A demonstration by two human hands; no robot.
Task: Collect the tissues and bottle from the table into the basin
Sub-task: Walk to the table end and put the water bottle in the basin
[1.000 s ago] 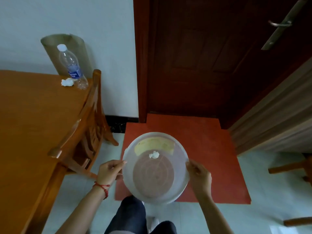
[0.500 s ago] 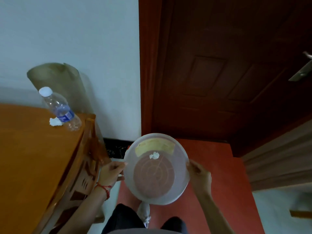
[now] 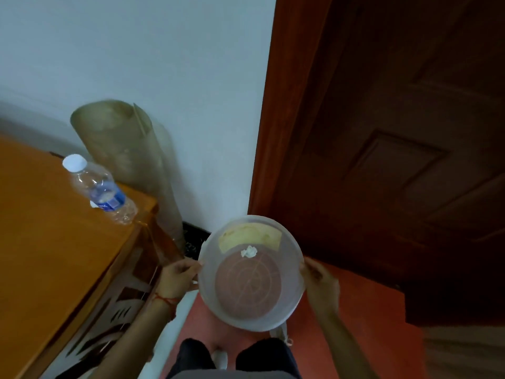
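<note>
I carry a translucent plastic basin (image 3: 289,305) in front of me, with my left hand (image 3: 179,274) gripping its left rim and my right hand (image 3: 318,280) gripping its right rim. One crumpled white tissue (image 3: 249,251) lies inside the basin near its far side. A clear plastic bottle (image 3: 102,191) with a white cap and blue label stands on the far corner of the wooden table (image 3: 46,255), to my left. A sliver of a second white tissue (image 3: 93,204) shows just behind the bottle's base, mostly hidden by it.
A rolled translucent sheet (image 3: 128,157) leans on the white wall behind the table corner. A wooden chair (image 3: 136,272) stands tucked against the table's right edge, beside my left hand. A dark wooden door (image 3: 396,160) fills the right side; a red mat (image 3: 369,318) lies underfoot.
I have walked closer to the table corner, so the bottle looms larger and nearer. The tissue beside it has slipped behind the bottle. Both hands still grip the basin as before.
</note>
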